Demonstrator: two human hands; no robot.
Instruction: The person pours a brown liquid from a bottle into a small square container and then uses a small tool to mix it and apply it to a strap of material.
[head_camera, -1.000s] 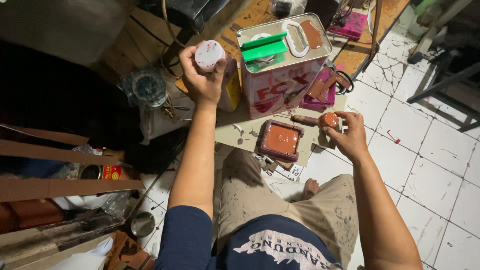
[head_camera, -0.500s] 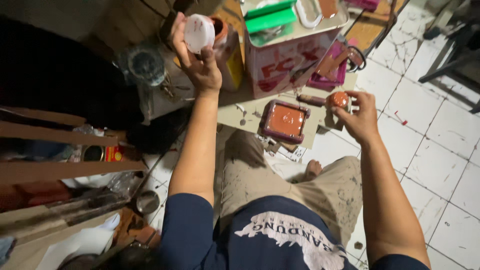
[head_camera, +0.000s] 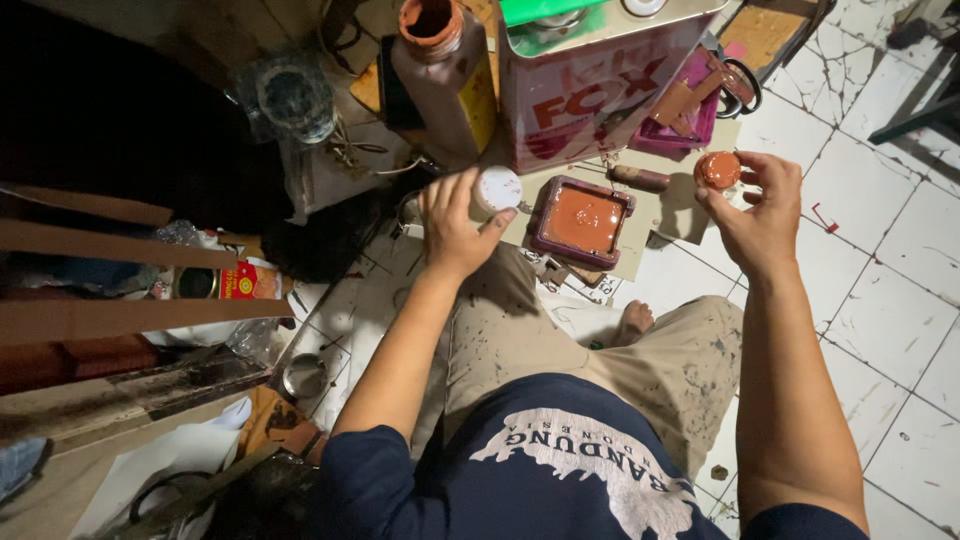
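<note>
My left hand (head_camera: 452, 225) grips a small white round container (head_camera: 497, 188), held low just left of a square tray of orange-brown paint (head_camera: 581, 220). My right hand (head_camera: 757, 212) holds a small round lid coated in orange-brown paint (head_camera: 718, 170) between its fingertips, to the right of the tray. The tray rests on a sheet of card (head_camera: 655, 225) on the floor in front of my knees. A short brown-handled tool (head_camera: 640, 178) lies on the card behind the tray.
A large square tin (head_camera: 590, 90) stands behind the tray, with a brown bottle (head_camera: 440, 75) to its left and a pink tray with scissors (head_camera: 705, 105) to its right. Wooden planks (head_camera: 110, 320) and clutter fill the left. White cracked tiles (head_camera: 880, 270) lie to the right.
My left hand has come down with the white container from up by the bottle to beside the paint tray. My right hand stays at the tray's right with the lid.
</note>
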